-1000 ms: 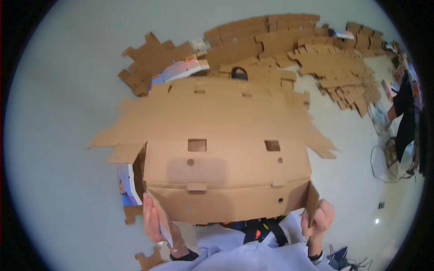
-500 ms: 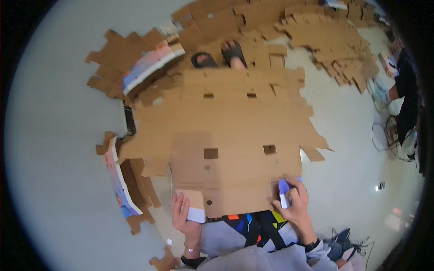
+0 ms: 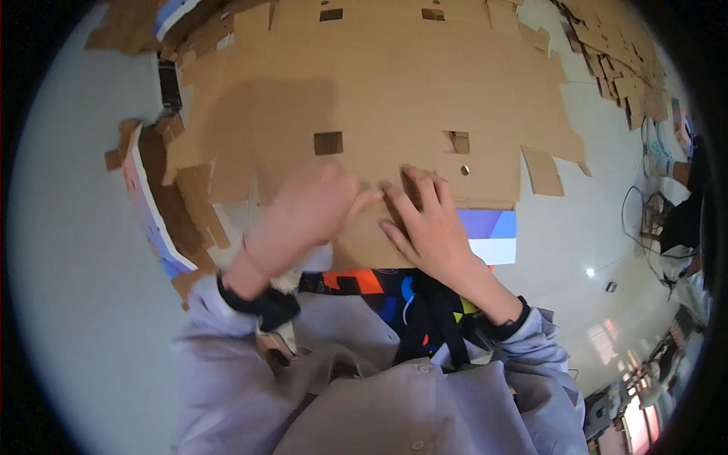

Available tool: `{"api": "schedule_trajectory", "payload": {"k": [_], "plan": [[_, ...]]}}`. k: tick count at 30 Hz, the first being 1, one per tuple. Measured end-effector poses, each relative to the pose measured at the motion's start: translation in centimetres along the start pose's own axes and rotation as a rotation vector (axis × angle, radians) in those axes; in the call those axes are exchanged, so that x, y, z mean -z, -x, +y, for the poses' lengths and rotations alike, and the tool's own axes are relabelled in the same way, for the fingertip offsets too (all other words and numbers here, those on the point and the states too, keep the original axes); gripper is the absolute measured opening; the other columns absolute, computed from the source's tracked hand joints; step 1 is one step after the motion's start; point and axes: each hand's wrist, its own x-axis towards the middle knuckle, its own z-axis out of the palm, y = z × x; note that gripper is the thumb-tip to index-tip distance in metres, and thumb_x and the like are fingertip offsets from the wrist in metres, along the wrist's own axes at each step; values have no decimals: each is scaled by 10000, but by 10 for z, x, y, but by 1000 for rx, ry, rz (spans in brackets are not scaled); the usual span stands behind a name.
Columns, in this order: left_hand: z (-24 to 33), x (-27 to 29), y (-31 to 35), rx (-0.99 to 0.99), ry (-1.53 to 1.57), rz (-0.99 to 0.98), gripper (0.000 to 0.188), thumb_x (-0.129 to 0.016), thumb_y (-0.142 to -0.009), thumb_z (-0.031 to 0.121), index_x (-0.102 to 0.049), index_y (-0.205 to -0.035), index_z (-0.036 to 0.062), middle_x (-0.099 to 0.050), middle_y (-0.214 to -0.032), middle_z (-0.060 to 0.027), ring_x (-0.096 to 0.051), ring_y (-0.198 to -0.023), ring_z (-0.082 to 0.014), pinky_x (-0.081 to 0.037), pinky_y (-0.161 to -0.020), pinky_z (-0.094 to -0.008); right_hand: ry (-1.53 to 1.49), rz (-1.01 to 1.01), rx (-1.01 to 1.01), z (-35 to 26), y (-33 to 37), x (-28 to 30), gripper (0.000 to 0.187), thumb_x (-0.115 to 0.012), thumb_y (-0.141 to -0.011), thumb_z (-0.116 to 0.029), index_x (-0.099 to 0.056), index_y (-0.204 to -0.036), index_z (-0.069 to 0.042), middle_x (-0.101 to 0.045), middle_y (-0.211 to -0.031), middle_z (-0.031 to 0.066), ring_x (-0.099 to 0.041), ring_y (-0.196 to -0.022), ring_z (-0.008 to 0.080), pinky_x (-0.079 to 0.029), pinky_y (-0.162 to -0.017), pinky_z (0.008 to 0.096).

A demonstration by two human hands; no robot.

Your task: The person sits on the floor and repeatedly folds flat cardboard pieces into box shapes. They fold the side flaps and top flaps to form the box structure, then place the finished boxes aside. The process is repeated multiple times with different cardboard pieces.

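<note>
Bare floor left free; cardboard sheet blocks front; cardboard stacks crowd far right.

Change over the sequence — the large flat cardboard sheet, first held up with a folded front panel, now lies spread out flat and fills far more of the view. The left hand and right hand, earlier gripping the sheet's lower corners well apart, have moved inward to press side by side on its near flap. The near edge now folds over, showing a blue-and-white printed face beside the right hand — the camera has tilted closer.
</note>
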Motion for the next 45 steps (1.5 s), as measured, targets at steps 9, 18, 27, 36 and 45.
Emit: {"api": "schedule_trajectory", "payload": {"k": [9,18,27,36,45], "plan": [[-22,-45,-141,-102,324,740,228,-613,-858,264,-692,-987,92,-628,-1079,-85,-593,-968,-285,-494,-734,-369,145,22,87,-16,5,1,414,-679,-774,-191,-545,-1137,-44,-448,-1239,199,-422,-1144,372,-389,-1001,464],[-27,-79,-141,20,90,662,353,-605,-831,309,-634,-1124,113,-568,-1208,-130,-477,-1163,-338,-366,-959,-462,-296,-770,165,-19,-40,97,514,-583,-874,-315,-468,-1286,-30,-518,-1240,221,-534,-1111,357,-426,-957,408],[-17,-88,-148,-27,86,601,335,-612,-782,224,-641,-1088,90,-558,-1236,-122,-467,-1190,-342,-360,-984,-462,-10,360,-432,124,-139,-35,334,-530,-897,-226,-607,-1113,16,-630,-1117,200,-590,-1056,346,-459,-894,388],[-7,-93,-144,-41,175,527,386,-627,-816,355,-655,-1135,140,-549,-1300,-102,-438,-1260,-334,-326,-1042,-462,-100,426,-49,146,-77,-29,239,-538,-878,-125,-623,-1052,16,-615,-1143,196,-585,-1059,362,-457,-916,424],[3,-89,-145,-37,228,458,382,-610,-841,367,-643,-1148,142,-549,-1302,-100,-424,-1277,-328,-315,-1054,-456,-201,401,-195,143,-63,-22,255,-566,-856,-153,-643,-1038,8,-596,-1195,174,-559,-1102,362,-444,-938,408]]}}
